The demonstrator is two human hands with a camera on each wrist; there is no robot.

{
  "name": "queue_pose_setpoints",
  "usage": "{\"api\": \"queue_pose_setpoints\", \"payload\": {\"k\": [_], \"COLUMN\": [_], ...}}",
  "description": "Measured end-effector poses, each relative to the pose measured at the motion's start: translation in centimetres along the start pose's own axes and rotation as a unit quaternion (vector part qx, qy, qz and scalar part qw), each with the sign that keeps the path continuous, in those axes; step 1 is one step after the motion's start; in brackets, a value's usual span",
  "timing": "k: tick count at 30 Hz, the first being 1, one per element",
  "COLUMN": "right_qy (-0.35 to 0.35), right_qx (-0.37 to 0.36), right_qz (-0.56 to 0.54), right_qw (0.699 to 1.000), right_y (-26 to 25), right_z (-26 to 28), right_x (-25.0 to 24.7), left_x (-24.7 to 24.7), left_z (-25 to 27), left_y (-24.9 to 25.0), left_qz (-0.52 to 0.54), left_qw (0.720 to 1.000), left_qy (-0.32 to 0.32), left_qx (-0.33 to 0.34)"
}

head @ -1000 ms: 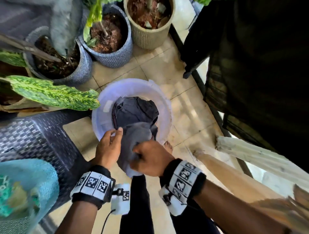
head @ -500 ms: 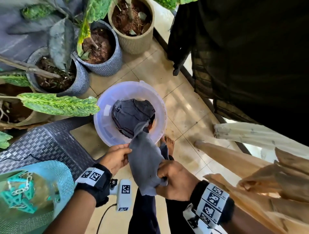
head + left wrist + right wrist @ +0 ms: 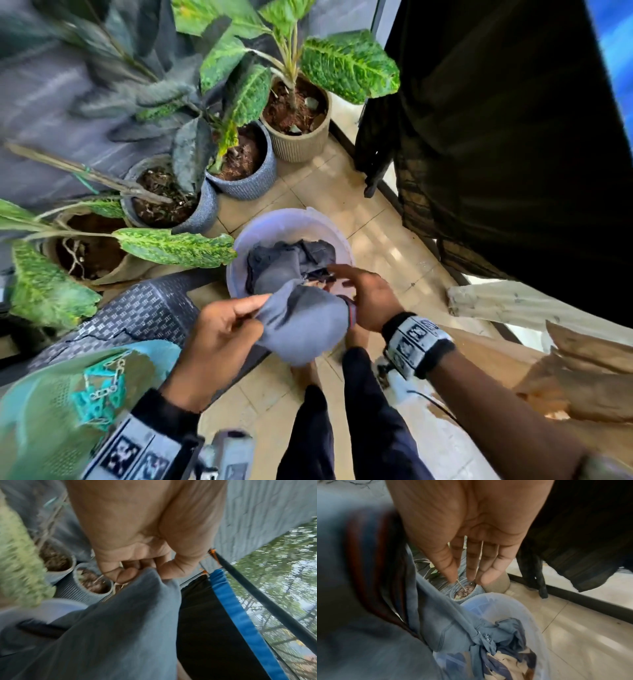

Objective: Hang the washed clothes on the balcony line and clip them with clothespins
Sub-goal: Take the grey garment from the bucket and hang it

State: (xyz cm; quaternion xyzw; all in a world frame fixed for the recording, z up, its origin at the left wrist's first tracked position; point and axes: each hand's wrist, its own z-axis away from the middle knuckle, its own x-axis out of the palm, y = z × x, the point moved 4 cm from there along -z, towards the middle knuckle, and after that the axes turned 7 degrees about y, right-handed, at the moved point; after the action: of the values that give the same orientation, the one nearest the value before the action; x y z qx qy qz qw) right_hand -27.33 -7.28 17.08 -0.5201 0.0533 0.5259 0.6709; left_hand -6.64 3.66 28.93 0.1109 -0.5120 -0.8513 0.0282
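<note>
A grey garment [image 3: 301, 325] hangs over the near edge of a pale plastic bucket [image 3: 291, 219] on the floor. My left hand [image 3: 251, 308] pinches its top corner; the left wrist view shows thumb and fingers of that hand [image 3: 137, 573] closed on the grey cloth [image 3: 128, 622]. My right hand [image 3: 342, 277] is spread over the bucket with straight fingers, holding nothing. In the right wrist view that hand [image 3: 469, 577] is flat, with the garment [image 3: 436, 615] to its left. More damp clothes [image 3: 291, 260] lie bunched in the bucket [image 3: 505, 601]. Teal clothespins [image 3: 99, 394] lie in a teal basket at lower left.
Several potted plants [image 3: 239, 161] crowd the floor behind and left of the bucket. A dark woven chair [image 3: 144, 315] stands at left. Dark clothes [image 3: 513, 137] hang at right, with a blue cloth [image 3: 240, 615] on the line and orange pegs [image 3: 212, 551]. My feet are just below the bucket.
My right hand has let go of the grey garment and spread its fingers over the bucket. My left hand now pinches the garment's corner and has lifted it. My head has tilted up.
</note>
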Motion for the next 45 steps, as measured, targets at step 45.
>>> {"api": "queue_pose_setpoints", "payload": {"k": [45], "right_qy": [0.081], "right_qx": [-0.25], "right_qz": [-0.104], "right_qw": [0.959], "right_y": [-9.0], "right_z": [15.0], "right_x": [-5.3], "left_x": [-2.3], "left_z": [-0.3], "left_y": [1.0], "left_qz": [0.164], "left_qw": [0.964], "left_qy": [0.117], "left_qx": [-0.174]}}
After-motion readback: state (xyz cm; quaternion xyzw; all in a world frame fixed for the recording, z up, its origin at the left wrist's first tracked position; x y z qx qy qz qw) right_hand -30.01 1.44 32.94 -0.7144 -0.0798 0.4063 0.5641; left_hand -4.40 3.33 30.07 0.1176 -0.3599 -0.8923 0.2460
